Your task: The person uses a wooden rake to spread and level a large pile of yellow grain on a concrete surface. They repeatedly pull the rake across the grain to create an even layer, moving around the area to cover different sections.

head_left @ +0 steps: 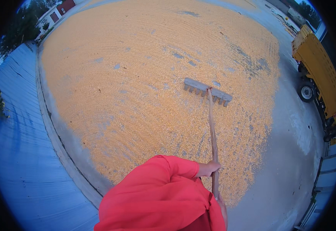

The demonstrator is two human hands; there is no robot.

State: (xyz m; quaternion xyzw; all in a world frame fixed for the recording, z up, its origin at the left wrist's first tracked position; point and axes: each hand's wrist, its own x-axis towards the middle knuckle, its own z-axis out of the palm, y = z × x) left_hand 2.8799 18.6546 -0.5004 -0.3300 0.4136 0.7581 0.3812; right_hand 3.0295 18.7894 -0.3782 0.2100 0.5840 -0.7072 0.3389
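While the left hand [210,168] is closed around the handle of the wooden rake [213,131], the right hand [220,202] is nearer, partly hidden, and its grip I cannot tell. Farther, the toothed head is amid yellow grain [137,111].

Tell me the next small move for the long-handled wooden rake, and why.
Probably a short pull of the long-handled wooden rake toward the body: its wide, toothed grey head appears to rest ahead on the spread yellow-orange grain, where patches of grey ground show through, and the bare left hand is closed round the brown wooden handle.
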